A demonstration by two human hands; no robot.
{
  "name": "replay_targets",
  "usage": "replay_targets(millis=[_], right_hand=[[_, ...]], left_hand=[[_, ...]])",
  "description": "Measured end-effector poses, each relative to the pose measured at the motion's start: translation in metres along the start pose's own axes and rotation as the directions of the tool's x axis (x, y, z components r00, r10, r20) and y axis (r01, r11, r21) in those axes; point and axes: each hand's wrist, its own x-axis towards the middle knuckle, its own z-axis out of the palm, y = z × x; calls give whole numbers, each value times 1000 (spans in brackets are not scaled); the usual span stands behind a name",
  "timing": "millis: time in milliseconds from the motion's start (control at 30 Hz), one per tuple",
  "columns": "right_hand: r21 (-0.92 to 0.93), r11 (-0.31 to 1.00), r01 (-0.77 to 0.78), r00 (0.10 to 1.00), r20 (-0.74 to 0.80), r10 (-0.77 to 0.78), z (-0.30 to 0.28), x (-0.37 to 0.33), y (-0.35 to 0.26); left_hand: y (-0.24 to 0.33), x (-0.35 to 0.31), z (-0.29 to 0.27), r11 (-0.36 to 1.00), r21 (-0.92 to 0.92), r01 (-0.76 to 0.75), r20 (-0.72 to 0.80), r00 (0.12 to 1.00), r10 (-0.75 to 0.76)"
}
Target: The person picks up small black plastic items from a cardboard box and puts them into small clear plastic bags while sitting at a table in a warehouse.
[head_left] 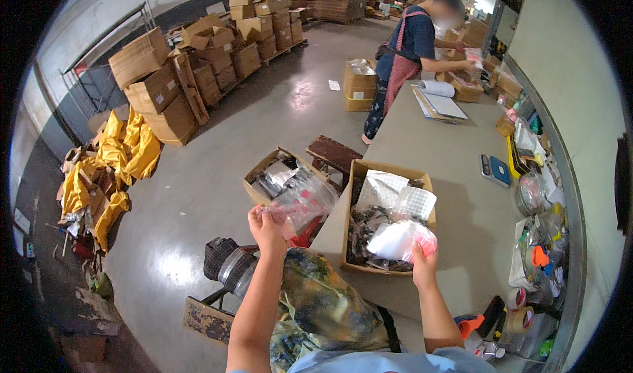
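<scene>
My left hand is closed on the edge of a clear plastic bag with reddish marks, which hangs above an open carton of packed plastic bags. My right hand grips a shiny white-and-pink plastic packet. That packet is over a cardboard box on the table, which holds many small dark pieces. White gridded sheets lie on top of those pieces. What is inside the packet cannot be made out.
The grey table carries a scale, papers, tape rolls and a cluttered right edge. A co-worker stands at its far end. A brown stool stands beside it. Stacked cartons and yellow sacks line the left.
</scene>
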Motion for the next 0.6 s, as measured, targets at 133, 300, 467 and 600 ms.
replay_targets(millis=[133, 300, 467, 600], right_hand=[[-516, 850, 104, 986, -58, -156, -1, -1, 12], [-653, 754, 74, 976, -109, -190, 33, -9, -22], [-768, 634, 88, 955, -115, -272, 27, -12, -10], [-763, 630, 144, 939, -95, -330, 15, -13, 9]], left_hand=[[-24, 46, -7, 982, 105, -155, -8, 988, 156], [-66, 103, -57, 888, 435, -150, -29, 983, 180], [-79, 97, -84, 802, 596, 39, -278, 947, 161], [-104, 128, -89, 717, 691, -93, 28, 994, 102]])
